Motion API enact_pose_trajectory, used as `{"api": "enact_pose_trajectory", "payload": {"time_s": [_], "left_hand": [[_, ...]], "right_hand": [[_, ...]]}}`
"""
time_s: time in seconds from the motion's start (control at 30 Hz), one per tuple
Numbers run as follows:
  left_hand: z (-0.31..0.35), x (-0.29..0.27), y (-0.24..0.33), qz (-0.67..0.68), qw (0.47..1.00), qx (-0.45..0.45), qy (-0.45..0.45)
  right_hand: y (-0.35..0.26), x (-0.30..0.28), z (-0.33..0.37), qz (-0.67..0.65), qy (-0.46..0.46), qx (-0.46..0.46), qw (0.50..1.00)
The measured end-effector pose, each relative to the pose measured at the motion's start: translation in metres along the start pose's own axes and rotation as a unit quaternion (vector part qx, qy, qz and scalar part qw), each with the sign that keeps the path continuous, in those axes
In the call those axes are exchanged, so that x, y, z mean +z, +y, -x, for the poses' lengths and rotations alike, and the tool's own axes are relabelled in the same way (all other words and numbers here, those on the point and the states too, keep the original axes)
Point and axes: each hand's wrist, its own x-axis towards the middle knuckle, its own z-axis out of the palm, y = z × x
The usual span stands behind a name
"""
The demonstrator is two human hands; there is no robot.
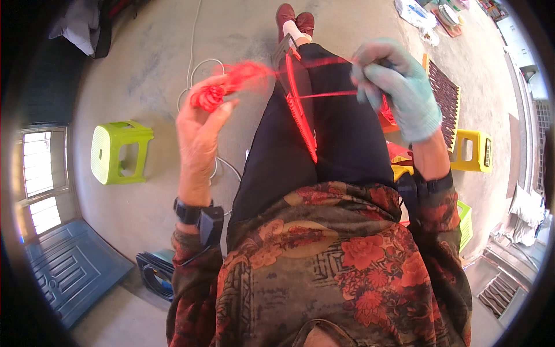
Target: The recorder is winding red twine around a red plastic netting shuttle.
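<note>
While taut, red strand (329,94) in grip of gloved right hand (399,87) — red bundle (208,98) in clasp of left hand (198,124).

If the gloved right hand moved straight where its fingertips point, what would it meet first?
Leaving aside the red strand running to it, the right hand would probably meet the red strip seen against the dark trousers first, though depth is unclear and it might pass above.

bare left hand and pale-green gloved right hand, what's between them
The head view shows a long, narrow red strip and thin red strands, with black trousers behind.
</note>
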Motion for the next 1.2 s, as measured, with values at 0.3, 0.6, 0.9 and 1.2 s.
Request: {"api": "enact_pose_trajectory", "payload": {"time_s": [0.3, 0.6, 0.9, 1.2], "left_hand": [[-0.014, 0.016, -0.047, -0.474, 0.862, 0.17, -0.053], [0.002, 0.006, -0.029, 0.061, 0.971, -0.174, -0.152], [0.019, 0.008, -0.019, 0.59, 0.738, -0.282, -0.166], [0.067, -0.037, -0.027, 0.231, 0.897, -0.371, -0.065]], "right_hand": [[0.109, 0.032, -0.063, 0.489, -0.033, -0.187, 0.852], [0.026, 0.008, -0.001, -0.294, 0.069, -0.088, 0.949], [0.037, 0.029, 0.02, -0.308, 0.085, 0.131, 0.938], [0.097, 0.051, -0.022, 0.06, -0.025, 0.216, 0.974]]}}
